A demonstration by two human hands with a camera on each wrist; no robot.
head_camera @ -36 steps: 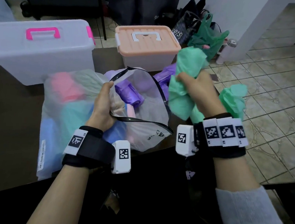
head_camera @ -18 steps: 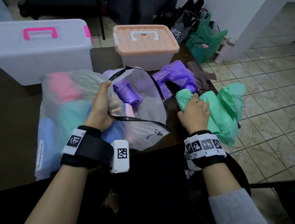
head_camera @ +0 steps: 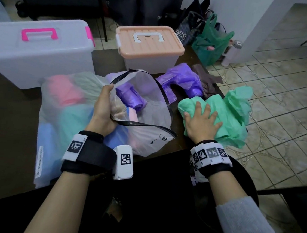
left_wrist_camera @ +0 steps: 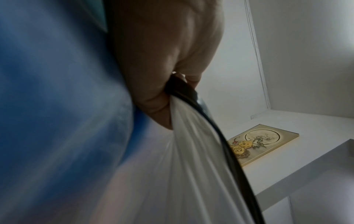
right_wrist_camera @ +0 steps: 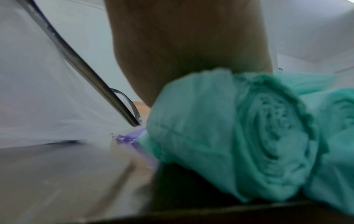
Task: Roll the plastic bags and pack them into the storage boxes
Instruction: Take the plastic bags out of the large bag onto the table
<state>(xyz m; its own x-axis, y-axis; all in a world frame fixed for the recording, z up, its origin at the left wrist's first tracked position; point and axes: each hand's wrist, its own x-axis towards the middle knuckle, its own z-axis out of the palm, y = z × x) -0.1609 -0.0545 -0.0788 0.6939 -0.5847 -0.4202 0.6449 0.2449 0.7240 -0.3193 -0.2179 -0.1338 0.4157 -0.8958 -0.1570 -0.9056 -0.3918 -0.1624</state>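
Note:
A large clear zip bag (head_camera: 60, 127) full of rolled coloured bags lies on the dark table (head_camera: 5, 123). My left hand (head_camera: 103, 108) grips its black-edged mouth (left_wrist_camera: 193, 100) and holds it apart. Inside the opening lies a purple roll (head_camera: 130, 98). My right hand (head_camera: 202, 120) lies flat with straight fingers on a green plastic bag (head_camera: 232, 111) at the table's right edge; its near end is coiled into a roll (right_wrist_camera: 268, 136). A loose purple bag (head_camera: 183, 80) lies behind it. Two lidded storage boxes stand at the back: a clear one with pink handle (head_camera: 38, 50) and a peach-lidded one (head_camera: 149, 44).
A brown bag (head_camera: 207, 78) lies crumpled beside the purple one. On the tiled floor to the right stand a green carrier bag (head_camera: 212, 40), dark bags (head_camera: 157, 8) and a bottle (head_camera: 231, 52). The table's right edge drops off just past the green bag.
My right hand brought the green bag down from the air onto the table's right side, then flattened its fingers on it. My left hand kept its hold on the zip bag's mouth.

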